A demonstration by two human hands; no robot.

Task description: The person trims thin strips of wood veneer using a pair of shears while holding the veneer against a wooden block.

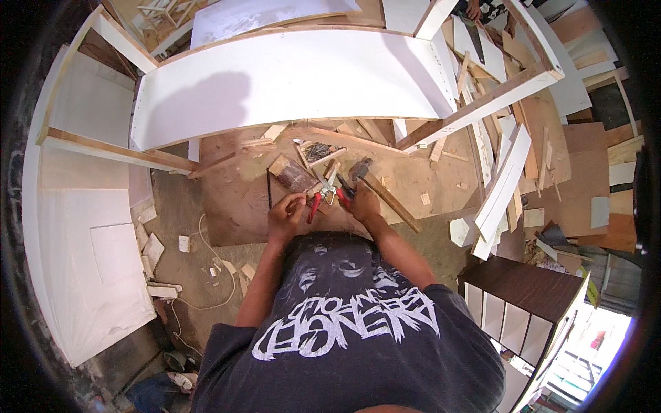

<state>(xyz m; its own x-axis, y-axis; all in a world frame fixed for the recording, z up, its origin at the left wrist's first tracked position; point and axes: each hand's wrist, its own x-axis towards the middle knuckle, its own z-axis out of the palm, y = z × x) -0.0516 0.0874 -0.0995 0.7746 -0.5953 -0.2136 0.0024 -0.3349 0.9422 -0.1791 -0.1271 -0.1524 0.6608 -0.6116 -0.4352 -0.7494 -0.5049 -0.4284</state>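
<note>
Left hand [286, 215] bunches its fingers beside silver metal pliers with red handles [328, 191]; its hold cannot be told. Right hand [365, 202] clasps them, near a dark-headed, wooden-handled hammer [391, 204]

The palm of my right hand [366, 204] is concealed, and the hand covers part of the red-handled pliers [315, 205]; the exact grip cannot be verified. The fingertips of my left hand [286, 217] are too small to resolve; whether they pinch anything is indeterminate. Contact between my right hand and the hammer [394, 204] cannot be confirmed. My shirt [344, 372] conceals my legs. The small dark pieces [318, 151] ahead are too fine to identify. The upper edge cuts off a co-worker, leaving a hand [474, 9] visible. The lower edge truncates the dark cabinet [527, 286]. Glare obscures detail in the opening [592, 365] at right.
</note>
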